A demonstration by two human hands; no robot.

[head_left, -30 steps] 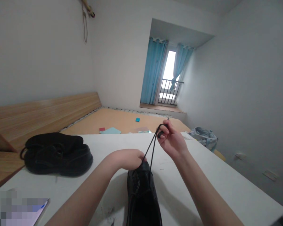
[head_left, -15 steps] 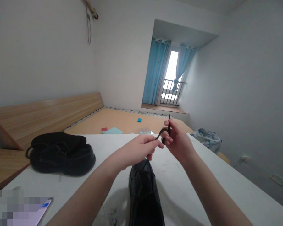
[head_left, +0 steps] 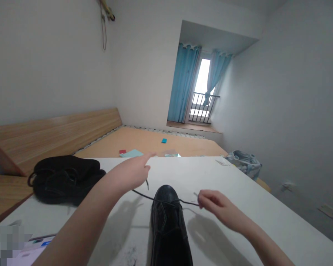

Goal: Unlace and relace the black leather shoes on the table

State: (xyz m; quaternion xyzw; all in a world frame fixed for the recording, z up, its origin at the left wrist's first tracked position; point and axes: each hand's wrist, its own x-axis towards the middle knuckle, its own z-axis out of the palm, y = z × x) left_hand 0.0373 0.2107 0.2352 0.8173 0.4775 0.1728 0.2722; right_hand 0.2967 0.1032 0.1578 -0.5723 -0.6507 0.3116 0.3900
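Observation:
A black leather shoe (head_left: 170, 231) stands on the white table with its toe pointing away from me. Across its front runs a thin dark shoelace (head_left: 144, 195), stretched out to both sides. To the left of the toe, my left hand (head_left: 131, 171) is raised above the table and closed on one part of the lace, its index finger pointing forward; a loose lace tip hangs below it. My right hand (head_left: 215, 203), low on the other side, pinches the lace's other end in a loosely curled fist.
Another black shoe (head_left: 63, 179) lies on the table's left, partly behind my left forearm. A phone-like screen (head_left: 34, 247) sits at the lower left corner. Beyond the white table (head_left: 191, 173) is a bed-like wooden platform (head_left: 144, 136) with small cards; a fabric bag (head_left: 244, 164) stands at the right.
My hands were close together above the toe, working a looped lace. They have parted, left hand to the left, right hand right and down, drawing the lace across the shoe.

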